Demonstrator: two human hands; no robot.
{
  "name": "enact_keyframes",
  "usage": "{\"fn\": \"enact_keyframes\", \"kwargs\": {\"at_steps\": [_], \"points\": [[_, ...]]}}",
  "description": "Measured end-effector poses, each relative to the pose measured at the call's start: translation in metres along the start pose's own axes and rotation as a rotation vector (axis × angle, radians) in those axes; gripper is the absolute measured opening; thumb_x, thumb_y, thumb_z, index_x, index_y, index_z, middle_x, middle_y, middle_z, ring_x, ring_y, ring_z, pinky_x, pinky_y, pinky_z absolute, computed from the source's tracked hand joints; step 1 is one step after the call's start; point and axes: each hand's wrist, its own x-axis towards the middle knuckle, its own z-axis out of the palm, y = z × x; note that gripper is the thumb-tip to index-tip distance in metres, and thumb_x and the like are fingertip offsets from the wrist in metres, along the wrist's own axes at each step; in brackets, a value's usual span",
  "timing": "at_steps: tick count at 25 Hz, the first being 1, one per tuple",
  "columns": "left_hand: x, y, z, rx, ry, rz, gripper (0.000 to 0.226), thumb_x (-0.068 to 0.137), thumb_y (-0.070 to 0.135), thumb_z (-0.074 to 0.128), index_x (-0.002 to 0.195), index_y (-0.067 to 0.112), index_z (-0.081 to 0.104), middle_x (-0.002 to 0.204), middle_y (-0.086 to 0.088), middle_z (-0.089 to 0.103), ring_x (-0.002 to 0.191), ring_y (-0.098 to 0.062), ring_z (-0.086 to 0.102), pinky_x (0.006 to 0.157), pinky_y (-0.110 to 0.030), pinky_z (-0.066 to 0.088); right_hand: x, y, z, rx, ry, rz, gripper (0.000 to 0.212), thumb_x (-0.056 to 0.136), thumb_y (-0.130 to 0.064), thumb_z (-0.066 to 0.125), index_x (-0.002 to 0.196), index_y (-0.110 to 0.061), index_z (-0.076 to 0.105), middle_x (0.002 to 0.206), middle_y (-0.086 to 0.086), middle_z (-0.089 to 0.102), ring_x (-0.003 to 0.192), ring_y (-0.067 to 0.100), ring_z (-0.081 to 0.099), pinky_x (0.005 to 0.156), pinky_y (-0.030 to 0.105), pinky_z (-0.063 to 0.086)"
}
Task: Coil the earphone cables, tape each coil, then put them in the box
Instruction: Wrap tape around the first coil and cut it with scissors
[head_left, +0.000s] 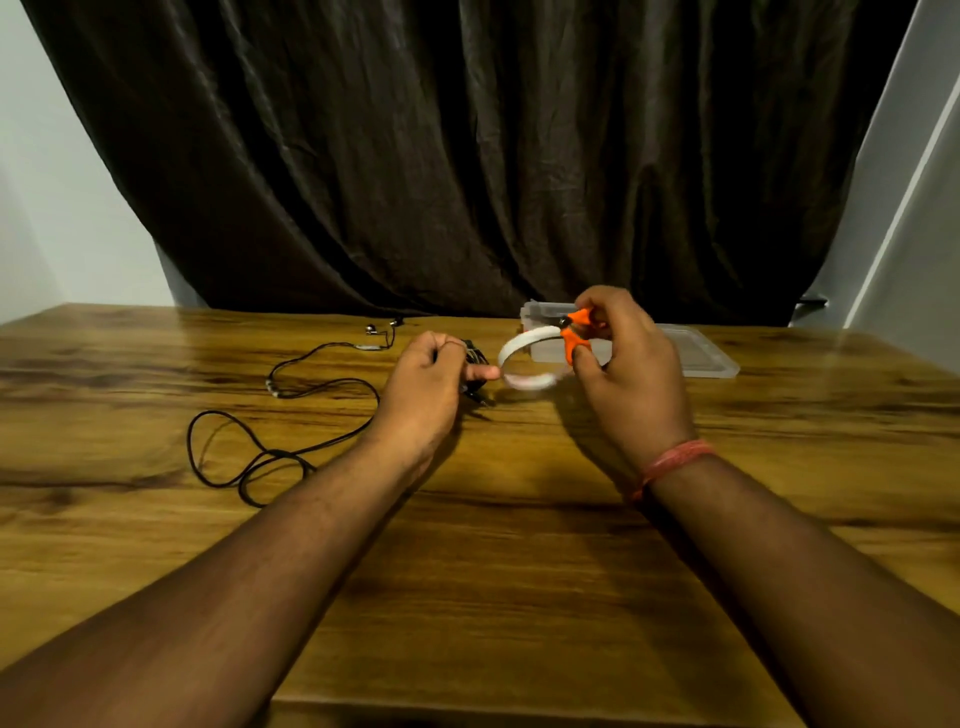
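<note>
I see left hand (431, 374) gripping coiled black earphone cable (475, 358); white tape ring (524, 364) just right of it, orange-handled scissors (574, 332) held in right hand (628, 364).

Dim, warm light from overhead. The surface (519, 545) shows a soft sheen at 9 and 3 o'clock. Short dark shadows fall under both hands and forearms toward 6 o'clock. Curtain (467, 156) is nearly black, folds barely readable. Right hand (628, 364) and white tape roll (524, 364) are motion-blurred. Wide-angle bending shows at the wall edges, 2–3 o'clock. Overall soft, compression smear.
</note>
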Motion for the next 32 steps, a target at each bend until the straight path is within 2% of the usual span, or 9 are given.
{"fn": "enact_keyframes", "kwargs": {"at_steps": [4, 8, 10, 14, 22, 26, 28, 30, 32], "points": [[0.006, -0.004, -0.004, -0.047, 0.01, 0.018, 0.015, 0.103, 0.019, 0.042, 0.094, 0.015, 0.053, 0.089, -0.008, 0.062, 0.087, -0.011, 0.074, 0.087, -0.033, 0.049, 0.001, 0.002, -0.001, 0.085, -0.089, 0.079, 0.037, 0.085, -0.007, 0.068, 0.11, -0.029, 0.053, 0.102, -0.009, 0.06, 0.097, 0.01, 0.06, 0.084, 0.037, 0.054], [0.008, -0.003, -0.004, -0.121, -0.018, 0.019, 0.017, 0.103, 0.015, 0.04, 0.093, 0.011, 0.053, 0.079, -0.001, 0.067, 0.093, -0.017, 0.074, 0.104, -0.047, 0.047, 0.0, -0.001, -0.001, 0.131, -0.139, 0.12, 0.039, 0.087, -0.005, 0.067, 0.106, -0.034, 0.051, 0.095, -0.016, 0.055, 0.094, 0.003, 0.057, 0.081, 0.03, 0.055], [0.006, -0.002, -0.004, -0.162, -0.043, 0.013, 0.018, 0.104, 0.014, 0.039, 0.093, 0.01, 0.053, 0.071, 0.001, 0.07, 0.093, -0.02, 0.074, 0.103, -0.048, 0.048, 0.0, -0.001, -0.002, 0.137, -0.161, 0.145, 0.039, 0.087, -0.003, 0.065, 0.107, -0.033, 0.052, 0.095, -0.017, 0.054, 0.093, 0.001, 0.057, 0.08, 0.028, 0.055], [0.005, 0.0, -0.005, -0.232, -0.088, -0.039, 0.018, 0.105, 0.012, 0.038, 0.095, 0.007, 0.051, 0.091, -0.009, 0.065, 0.096, -0.025, 0.074, 0.099, -0.049, 0.052, 0.0, 0.001, -0.005, 0.125, -0.193, 0.177, 0.04, 0.088, -0.002, 0.064, 0.111, -0.032, 0.052, 0.096, -0.017, 0.054, 0.093, -0.003, 0.055, 0.079, 0.018, 0.051], [0.006, 0.0, -0.007, -0.284, -0.107, -0.088, 0.017, 0.104, 0.01, 0.038, 0.091, 0.007, 0.049, 0.089, -0.011, 0.061, 0.097, -0.029, 0.073, 0.097, -0.05, 0.052, 0.0, 0.011, 0.0, 0.179, -0.186, 0.243, 0.034, 0.086, -0.006, 0.067, 0.11, -0.029, 0.057, 0.094, -0.014, 0.06, 0.091, 0.0, 0.058, 0.083, 0.027, 0.053], [0.01, -0.002, -0.009, -0.352, -0.092, -0.133, 0.019, 0.103, 0.008, 0.038, 0.086, 0.009, 0.046, 0.103, -0.026, 0.067, 0.098, -0.031, 0.073, 0.096, -0.053, 0.052, 0.008, 0.013, -0.006, 0.153, -0.12, 0.269, 0.025, 0.086, -0.019, 0.072, 0.107, -0.024, 0.059, 0.083, -0.008, 0.065, 0.077, 0.006, 0.062, 0.074, 0.027, 0.052], [0.011, -0.003, -0.009, -0.376, -0.09, -0.14, 0.019, 0.102, 0.007, 0.038, 0.084, 0.01, 0.045, 0.101, -0.027, 0.067, 0.097, -0.032, 0.073, 0.095, -0.054, 0.053, 0.008, 0.002, -0.01, 0.483, -0.273, 0.377, 0.02, 0.088, -0.016, 0.069, 0.106, -0.011, 0.06, 0.083, 0.011, 0.07, 0.072, 0.023, 0.066, 0.065, 0.031, 0.056], [0.012, -0.004, -0.008, -0.384, -0.09, -0.136, 0.021, 0.102, 0.006, 0.037, 0.082, 0.01, 0.044, 0.091, -0.022, 0.068, 0.096, -0.031, 0.073, 0.092, -0.052, 0.055, -0.002, -0.011, -0.009, 0.914, -0.597, 0.56, 0.024, 0.089, -0.016, 0.065, 0.106, 0.0, 0.058, 0.084, 0.024, 0.067, 0.067, 0.03, 0.064, 0.056, 0.031, 0.057], [0.013, -0.006, -0.008, -0.385, -0.074, -0.13, 0.023, 0.101, 0.005, 0.036, 0.08, 0.01, 0.043, 0.08, -0.017, 0.068, 0.094, -0.031, 0.073, 0.086, -0.047, 0.058, -0.013, -0.018, -0.003, 1.053, -0.955, 0.637, 0.039, 0.086, -0.03, 0.064, 0.11, 0.001, 0.058, 0.09, 0.027, 0.066, 0.072, 0.031, 0.066, 0.062, 0.032, 0.058]]}}
